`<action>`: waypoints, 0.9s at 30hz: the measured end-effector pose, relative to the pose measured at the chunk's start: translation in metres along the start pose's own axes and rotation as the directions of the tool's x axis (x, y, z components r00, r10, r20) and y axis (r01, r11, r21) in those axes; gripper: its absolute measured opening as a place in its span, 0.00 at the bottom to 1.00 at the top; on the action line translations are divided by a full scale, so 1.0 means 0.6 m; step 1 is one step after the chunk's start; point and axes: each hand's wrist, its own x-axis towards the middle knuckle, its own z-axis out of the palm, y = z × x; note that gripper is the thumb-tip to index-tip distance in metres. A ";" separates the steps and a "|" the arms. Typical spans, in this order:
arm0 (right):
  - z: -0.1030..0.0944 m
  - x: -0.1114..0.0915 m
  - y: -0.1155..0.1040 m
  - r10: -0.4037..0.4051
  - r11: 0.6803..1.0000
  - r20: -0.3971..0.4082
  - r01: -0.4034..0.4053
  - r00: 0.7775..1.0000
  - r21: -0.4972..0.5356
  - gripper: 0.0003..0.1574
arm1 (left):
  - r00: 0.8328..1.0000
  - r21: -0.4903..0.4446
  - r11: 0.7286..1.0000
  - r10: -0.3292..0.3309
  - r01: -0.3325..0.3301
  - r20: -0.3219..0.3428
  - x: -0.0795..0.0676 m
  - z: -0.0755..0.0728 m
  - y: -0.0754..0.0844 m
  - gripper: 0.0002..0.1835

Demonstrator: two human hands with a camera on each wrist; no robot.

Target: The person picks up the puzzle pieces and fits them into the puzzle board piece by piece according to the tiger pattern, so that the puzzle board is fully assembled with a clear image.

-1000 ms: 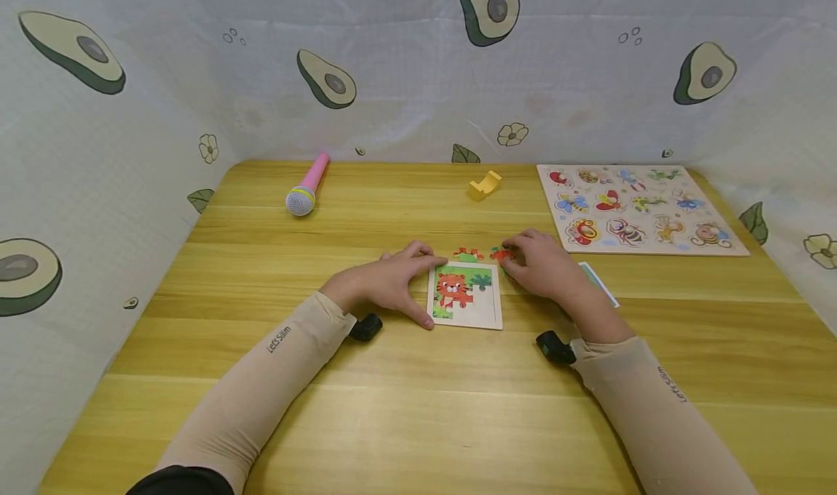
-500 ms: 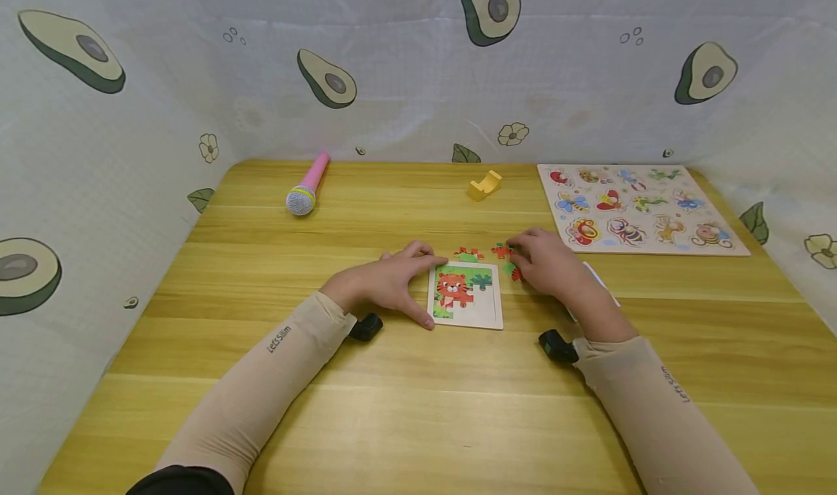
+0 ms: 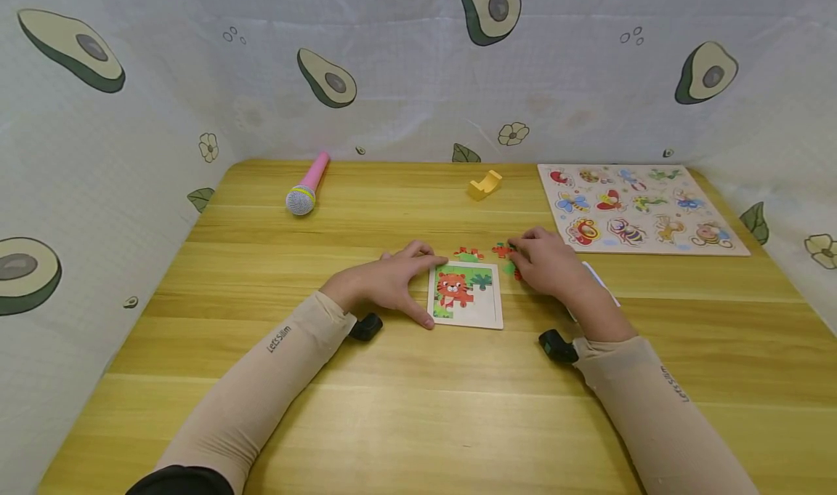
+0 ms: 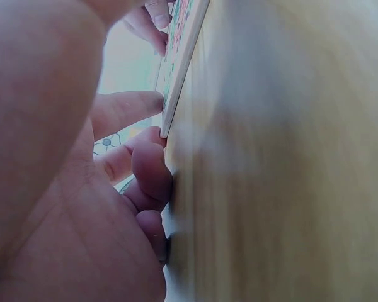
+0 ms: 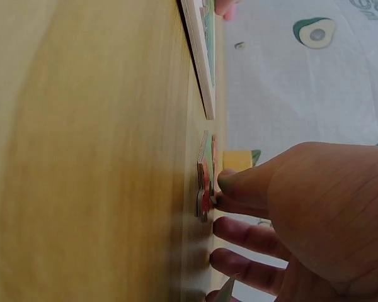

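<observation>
A small jigsaw board [image 3: 486, 311] with a partly filled orange tiger picture lies flat in the middle of the table. My left hand [image 3: 392, 280] holds its left side, the thumb at the near corner and the index finger at the far one. Beyond and to the right of the board are loose jigsaw pieces: a red-and-green piece [image 3: 468, 255], a red piece [image 3: 501, 251] and a green-and-red piece [image 3: 510, 270]. My right hand [image 3: 543, 262] pinches at the pieces with thumb and index finger; its fingers partly hide them.
A pink toy microphone [image 3: 307, 186] lies at the back left. Near the back middle is a yellow curved block [image 3: 484, 185]. A large insect puzzle board [image 3: 644, 211] lies at the back right. A white-edged card [image 3: 600, 280] sits partly under the right wrist.
My right hand has shifted slightly right, uncovering more of the red piece and the green-and-red piece. The left hand and the jigsaw board have stayed in place.
</observation>
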 end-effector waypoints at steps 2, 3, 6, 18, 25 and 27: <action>0.000 -0.001 0.002 -0.002 1.000 -0.002 0.002 1.000 -0.023 0.27 | 1.000 0.002 1.000 -0.004 0.004 -0.001 0.000 0.000 0.000 0.60; 0.001 -0.001 0.002 -0.004 1.000 -0.003 0.004 1.000 -0.031 0.27 | 1.000 0.003 1.000 -0.004 0.004 -0.002 0.000 0.000 0.000 0.60; 0.001 -0.002 0.003 -0.011 0.999 -0.018 0.010 1.000 -0.042 0.26 | 1.000 0.008 1.000 -0.007 0.007 -0.004 0.001 0.000 0.000 0.61; -0.003 -0.004 0.005 -0.004 1.000 -0.053 0.005 0.999 0.014 0.20 | 1.000 -0.005 1.000 -0.008 0.008 -0.005 0.000 0.002 0.001 0.60; -0.005 -0.006 0.009 0.018 0.999 -0.056 -0.016 0.998 0.034 0.23 | 1.000 -0.004 1.000 -0.007 0.007 -0.007 -0.002 0.001 0.003 0.60; -0.005 -0.006 0.010 0.011 0.999 -0.062 -0.009 0.998 0.033 0.23 | 1.000 -0.004 1.000 -0.007 0.007 -0.004 -0.001 0.002 0.002 0.60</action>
